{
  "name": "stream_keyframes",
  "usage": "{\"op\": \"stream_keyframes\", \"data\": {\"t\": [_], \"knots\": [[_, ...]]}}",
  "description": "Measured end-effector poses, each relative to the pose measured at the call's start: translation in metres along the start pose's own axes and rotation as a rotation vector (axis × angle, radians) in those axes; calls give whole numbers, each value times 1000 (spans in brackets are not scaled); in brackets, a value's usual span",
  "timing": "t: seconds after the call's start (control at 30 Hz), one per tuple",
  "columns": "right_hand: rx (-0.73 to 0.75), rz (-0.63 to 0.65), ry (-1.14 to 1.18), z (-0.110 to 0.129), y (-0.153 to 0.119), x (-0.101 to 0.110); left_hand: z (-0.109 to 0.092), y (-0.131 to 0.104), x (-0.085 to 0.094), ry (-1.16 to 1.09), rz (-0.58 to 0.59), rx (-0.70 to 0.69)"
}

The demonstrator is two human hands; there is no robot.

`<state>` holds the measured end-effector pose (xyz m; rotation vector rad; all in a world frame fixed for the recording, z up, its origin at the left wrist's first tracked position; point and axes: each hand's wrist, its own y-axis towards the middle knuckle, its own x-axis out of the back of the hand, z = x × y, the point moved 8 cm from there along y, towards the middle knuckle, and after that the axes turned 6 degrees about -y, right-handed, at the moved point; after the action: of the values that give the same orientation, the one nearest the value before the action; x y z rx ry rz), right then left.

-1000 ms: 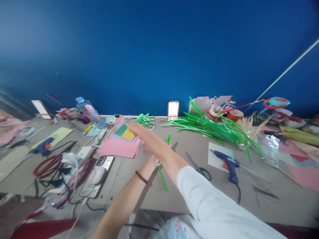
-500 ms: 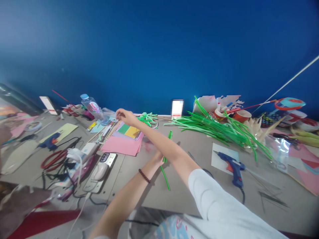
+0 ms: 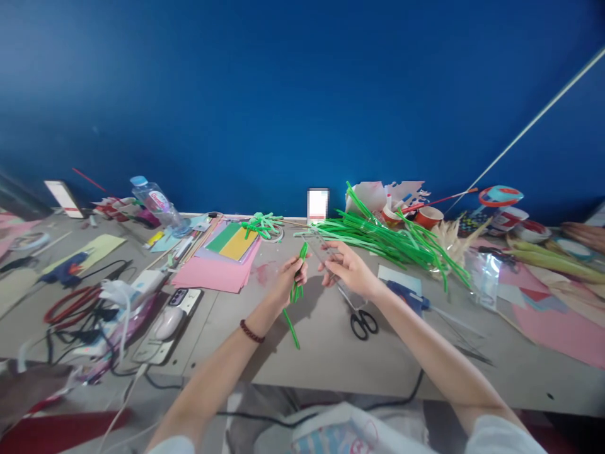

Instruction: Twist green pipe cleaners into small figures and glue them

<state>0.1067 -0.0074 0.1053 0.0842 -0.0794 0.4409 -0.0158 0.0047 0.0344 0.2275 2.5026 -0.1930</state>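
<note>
My left hand (image 3: pixel 292 279) is closed around a looped bundle of green pipe cleaners (image 3: pixel 303 252), whose loop points up past the fingers. A loose end hangs down below the hand to the table. My right hand (image 3: pixel 347 268) grips a clear ruler (image 3: pixel 317 243), blurred by motion, which slants up and left near the top of the bundle. The two hands are close but apart. Black-handled scissors (image 3: pixel 363 323) lie on the table just below my right hand.
A heap of green pipe cleaners (image 3: pixel 378 236) lies at the back right. Beside my right forearm is a blue glue gun (image 3: pixel 409 296). Pink paper (image 3: pixel 208 277), a phone (image 3: pixel 165 325) and a power strip (image 3: pixel 137 296) are on the left. Another person's hand (image 3: pixel 586 234) shows at far right.
My right hand has come back from the far left, where it reached across my left arm, and now holds the clear ruler. My left hand still holds the green bundle. The view has shifted right.
</note>
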Motion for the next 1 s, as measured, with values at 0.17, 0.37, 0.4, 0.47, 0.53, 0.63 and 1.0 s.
{"op": "stream_keyframes", "data": {"t": [0.17,0.37,0.4,0.47,0.53,0.63,1.0], "knots": [[-22,-5,-19,-8,-2,10,-4,0,-28,78,-2,-5],[-11,-182,-48,-10,2,29,7,9,-33,-13,-25,-87],[-27,-196,-23,-13,1,30,9,9,-30,-23,-28,-87],[-76,-196,54,-20,1,28,13,7,-25,-47,-27,-88],[-120,-192,121,-23,0,25,13,5,-20,-82,-36,-95],[-133,-207,158,-22,-1,23,14,4,-14,-125,-67,-79],[57,-477,169,-8,2,76,41,-1,-37,35,92,17]]}}
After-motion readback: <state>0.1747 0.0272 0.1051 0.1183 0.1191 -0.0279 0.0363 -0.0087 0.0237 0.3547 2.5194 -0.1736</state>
